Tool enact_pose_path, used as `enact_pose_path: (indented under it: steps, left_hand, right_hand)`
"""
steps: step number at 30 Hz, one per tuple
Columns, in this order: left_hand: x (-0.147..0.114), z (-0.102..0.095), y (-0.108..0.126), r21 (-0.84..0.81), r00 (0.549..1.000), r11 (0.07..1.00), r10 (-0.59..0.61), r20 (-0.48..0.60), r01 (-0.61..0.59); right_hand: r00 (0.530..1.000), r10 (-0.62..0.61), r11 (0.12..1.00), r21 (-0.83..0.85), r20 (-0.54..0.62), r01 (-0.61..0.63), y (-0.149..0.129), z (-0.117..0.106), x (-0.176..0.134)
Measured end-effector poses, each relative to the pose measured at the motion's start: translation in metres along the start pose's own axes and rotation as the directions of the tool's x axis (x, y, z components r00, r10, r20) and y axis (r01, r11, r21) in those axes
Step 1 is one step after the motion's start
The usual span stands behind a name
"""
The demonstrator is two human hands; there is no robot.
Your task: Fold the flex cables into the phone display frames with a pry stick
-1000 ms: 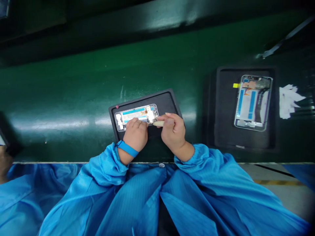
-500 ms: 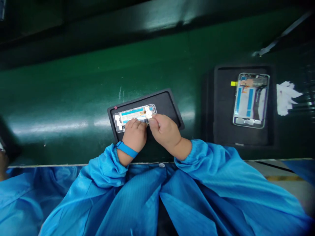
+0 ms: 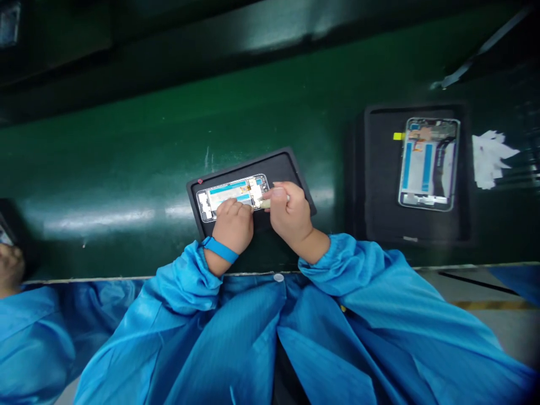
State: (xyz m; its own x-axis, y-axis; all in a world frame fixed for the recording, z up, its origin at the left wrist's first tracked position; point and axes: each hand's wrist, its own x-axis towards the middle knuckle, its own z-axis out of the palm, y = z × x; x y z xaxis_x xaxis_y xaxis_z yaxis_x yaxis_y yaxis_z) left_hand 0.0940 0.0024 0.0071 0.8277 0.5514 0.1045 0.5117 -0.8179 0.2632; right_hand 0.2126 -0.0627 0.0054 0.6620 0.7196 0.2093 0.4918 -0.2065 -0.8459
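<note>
An opened phone (image 3: 228, 190) with a white inner plate and blue strips lies in a shallow black tray (image 3: 276, 163), slightly tilted to the table edge. My left hand (image 3: 233, 225), with a blue band at the wrist, has its fingers bent together over the phone's near edge. At the phone's right end my right hand (image 3: 293, 214) pinches a pale, stick-like tool (image 3: 265, 204), whose end is at the phone's near right corner. Its other end is mostly hidden by the fingers.
On the right, a second opened phone (image 3: 429, 163) with a yellow tab (image 3: 397, 136) lies on a black tray (image 3: 382, 219). White paper strips (image 3: 489, 160) are beside it. Another person's hand (image 3: 10, 267) is at the far left, by a dark tray.
My right hand has shifted slightly right and up, and the pale tool in it now shows. My left hand stays on the phone. The other person's hand shows more at left.
</note>
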Motion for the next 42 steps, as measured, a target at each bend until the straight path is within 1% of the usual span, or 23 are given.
enact_pose_path:
  steps: [3, 6, 9, 13, 16, 19, 22, 26, 30, 31, 32, 34, 36, 37, 38, 39, 40, 41, 42]
  left_hand:
    - [0.001, -0.001, 0.001, -0.007, 1.0, 1.0, -0.011, 0.009, 0.011]
    - [0.001, -0.001, 0.001, -0.015, 1.0, 1.0, -0.011, -0.003, 0.011]
    - [0.001, 0.0, 0.001, -0.015, 1.0, 1.0, -0.004, -0.028, 0.004]
    - [0.0, 0.002, 0.001, 0.001, 0.997, 1.0, 0.023, -0.08, -0.023]
    - [-0.001, 0.003, 0.001, 0.009, 0.996, 1.0, 0.021, -0.089, -0.021]
    - [-0.002, 0.003, 0.002, 0.015, 0.996, 1.0, 0.019, -0.092, -0.018]
    - [-0.002, 0.003, 0.002, -0.003, 0.998, 1.0, 0.008, -0.068, -0.009]
    - [-0.002, 0.003, 0.003, -0.033, 1.0, 0.999, -0.031, -0.005, 0.031]
    - [-0.001, 0.002, 0.003, -0.053, 0.998, 0.997, -0.047, 0.033, 0.048]
    - [-0.001, 0.002, 0.002, -0.057, 0.998, 0.997, -0.047, 0.042, 0.05]
    - [-0.001, 0.001, 0.002, -0.061, 0.998, 0.997, -0.046, 0.049, 0.049]
    - [-0.001, 0.001, 0.0, -0.067, 0.998, 0.997, -0.035, 0.057, 0.039]
    - [-0.001, 0.001, -0.001, -0.069, 0.998, 0.997, -0.021, 0.057, 0.025]
    - [-0.001, 0.001, -0.002, -0.069, 0.998, 0.997, -0.015, 0.057, 0.019]
    - [0.0, 0.001, -0.002, -0.069, 0.998, 0.998, -0.011, 0.059, 0.015]
    - [0.0, 0.0, -0.002, -0.07, 0.998, 0.997, -0.009, 0.062, 0.013]
    - [0.0, -0.001, -0.003, -0.073, 0.998, 0.997, -0.007, 0.068, 0.012]
    - [0.001, -0.003, -0.003, -0.078, 0.997, 0.997, -0.008, 0.074, 0.014]
    - [0.003, -0.005, -0.004, -0.087, 0.996, 0.996, -0.01, 0.085, 0.017]
  right_hand:
    - [1.0, 0.003, 1.0, 0.008, 0.016, -0.003, 0.002, 0.0, -0.001]
    - [0.999, -0.037, 0.999, 0.005, 0.009, 0.037, 0.003, 0.0, -0.002]
    - [0.996, -0.081, 0.997, -0.02, -0.022, 0.08, 0.005, 0.0, -0.003]
    - [0.995, -0.092, 0.995, -0.04, -0.05, 0.09, 0.007, 0.0, -0.006]
    - [0.993, -0.1, 0.995, -0.009, -0.061, 0.1, 0.008, -0.001, -0.007]
    - [0.992, -0.075, 0.995, 0.056, -0.099, 0.08, 0.008, 0.0, -0.007]
    - [0.99, -0.075, 0.993, 0.086, -0.117, 0.085, 0.008, -0.001, -0.009]
    - [0.99, -0.135, 0.991, 0.013, -0.051, 0.136, 0.007, -0.004, -0.01]
    - [0.978, -0.204, 0.973, -0.12, -0.042, 0.197, 0.0, -0.006, -0.006]
    - [0.977, -0.21, 0.965, -0.165, -0.025, 0.204, -0.004, -0.006, -0.004]
    - [0.976, -0.216, 0.954, -0.21, 0.019, 0.215, -0.008, -0.004, -0.001]
    - [0.96, -0.222, 0.926, -0.272, 0.169, 0.262, -0.015, 0.0, 0.004]
    - [0.927, -0.224, 0.91, -0.276, 0.302, 0.31, -0.021, 0.005, 0.01]
    - [0.916, -0.222, 0.913, -0.258, 0.333, 0.315, -0.022, 0.007, 0.013]
    - [0.918, -0.209, 0.927, -0.231, 0.337, 0.296, -0.022, 0.008, 0.016]
    - [0.934, -0.171, 0.95, -0.199, 0.312, 0.24, -0.02, 0.008, 0.018]
    - [0.959, -0.102, 0.977, -0.157, 0.263, 0.146, -0.018, 0.008, 0.019]
    - [0.981, 0.001, 0.995, -0.096, 0.193, 0.018, -0.014, 0.007, 0.021]
    - [0.985, 0.127, 0.992, -0.014, 0.115, -0.127, -0.01, 0.005, 0.022]
